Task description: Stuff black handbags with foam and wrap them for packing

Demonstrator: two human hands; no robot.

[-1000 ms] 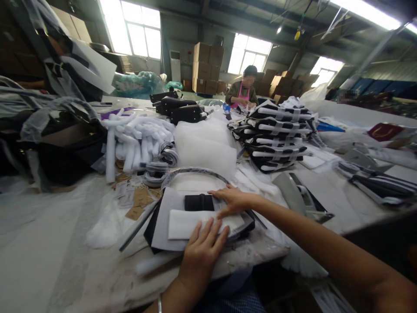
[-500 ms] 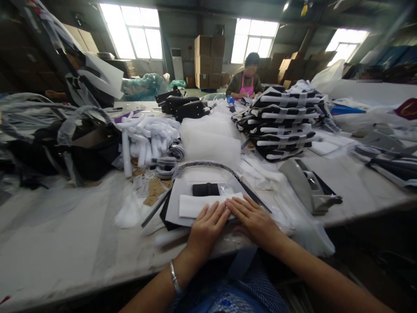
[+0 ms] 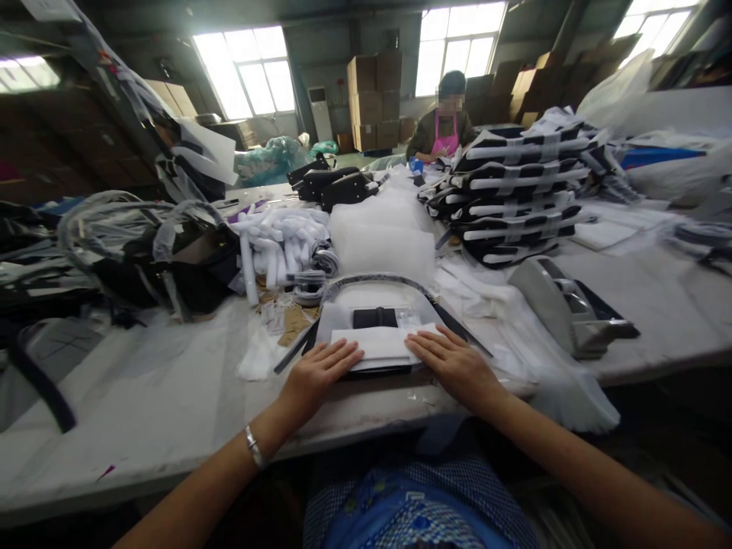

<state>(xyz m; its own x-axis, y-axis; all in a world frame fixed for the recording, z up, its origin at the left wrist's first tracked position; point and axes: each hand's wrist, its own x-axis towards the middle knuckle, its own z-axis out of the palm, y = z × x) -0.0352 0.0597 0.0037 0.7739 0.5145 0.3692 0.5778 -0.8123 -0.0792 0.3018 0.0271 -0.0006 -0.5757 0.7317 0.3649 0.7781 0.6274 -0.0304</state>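
A flat black bag [image 3: 374,318] wrapped in white paper lies at the near edge of the white table [image 3: 142,396], with its curved handle [image 3: 377,280] arching behind it. A folded white foam sheet [image 3: 377,343] rests on top of it. My left hand [image 3: 314,372] lies flat on the sheet's left end, fingers stretched out. My right hand [image 3: 454,366] lies flat on its right end, fingers spread. Neither hand holds anything.
A tape dispenser [image 3: 566,309] stands to the right. Behind are a stack of wrapped black bags [image 3: 515,194], a pile of clear foam sheets [image 3: 386,232], white foam rolls [image 3: 280,248] and brown tags [image 3: 294,320]. Black bags in plastic [image 3: 165,255] fill the left. A person [image 3: 443,126] works at the far side.
Both hands slid apart along the white sheet, the left toward its left end and the right toward its right end. The view tilted down and nearer.
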